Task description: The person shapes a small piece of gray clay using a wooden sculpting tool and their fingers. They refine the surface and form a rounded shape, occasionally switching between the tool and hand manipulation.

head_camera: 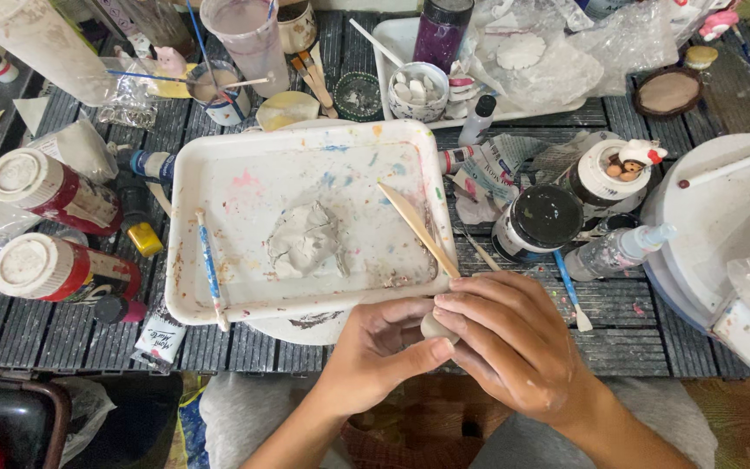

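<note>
Head view, looking down on a dark slatted surface (54, 334) crowded with craft supplies. At lower centre of the frame both hands meet on a small grey clay lump (435, 326), which sits just below the near edge of a white plastic tray (186, 217). The left hand (377, 347) cups the lump from the left, its thumb pressed along the lump's lower side; the right hand (514, 339) curls over it from the right, fingertips on its top. Both hands thus have their grip closed on the clay, most of which is hidden between the fingers.

In the tray, at centre frame, lies a flattened grey clay mass (305, 241), well apart from the hands. A wooden modelling stick (418, 229) lies slanted across the tray's right part, its lower end near the right hand's fingertips. A blue-handled brush (209, 265) lies along the tray's left part, its tip past the near rim.

Left of the tray, two red-and-white paint bottles (55, 195) lie on their sides. Right of the tray stand a black-lidded jar (538, 221) and a small clear spray bottle (618, 250). A white round board (713, 217) occupies the right edge of the frame.
</note>
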